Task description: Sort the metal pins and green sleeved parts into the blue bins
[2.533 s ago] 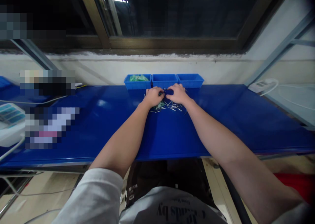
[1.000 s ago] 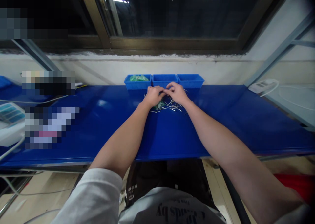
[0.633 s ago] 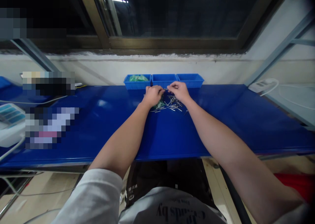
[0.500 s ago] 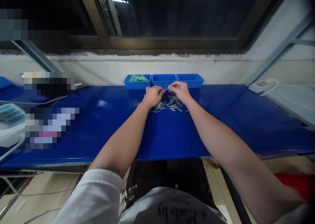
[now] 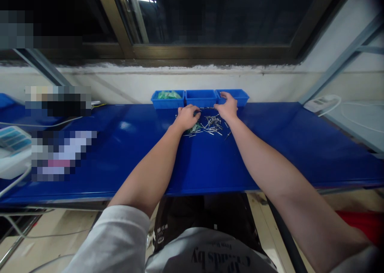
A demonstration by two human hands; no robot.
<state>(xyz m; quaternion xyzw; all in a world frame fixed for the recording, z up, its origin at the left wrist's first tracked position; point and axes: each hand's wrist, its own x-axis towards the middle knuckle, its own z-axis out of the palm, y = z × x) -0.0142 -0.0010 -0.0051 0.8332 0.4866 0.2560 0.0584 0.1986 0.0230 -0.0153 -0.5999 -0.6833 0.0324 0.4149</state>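
Note:
My left hand [image 5: 187,117] is over a green plastic bag [image 5: 195,127], its fingers curled towards the thumb; what they hold, if anything, I cannot make out. My right hand [image 5: 228,107] is open just in front of the right-hand blue bin [image 5: 240,99], with thumb and index finger spread apart. Between the hands, a few thin metal pins [image 5: 207,108] that look like blind rivets lie in a line on the table. Nearer me is a loose pile of similar silvery pins [image 5: 213,124], crossing each other at all angles.
Three blue bins stand in a row by the wall: the left bin [image 5: 168,103] has a green bag in it, and beside it is the middle bin [image 5: 200,101]. A white device [image 5: 15,153] sits on the blue table [image 5: 135,161] at left. A white power strip [image 5: 319,105] lies at right.
My right hand has moved right, away from my left hand, and its pinch has opened. The pin held between both hands is no longer there; pins now show lying behind the pile.

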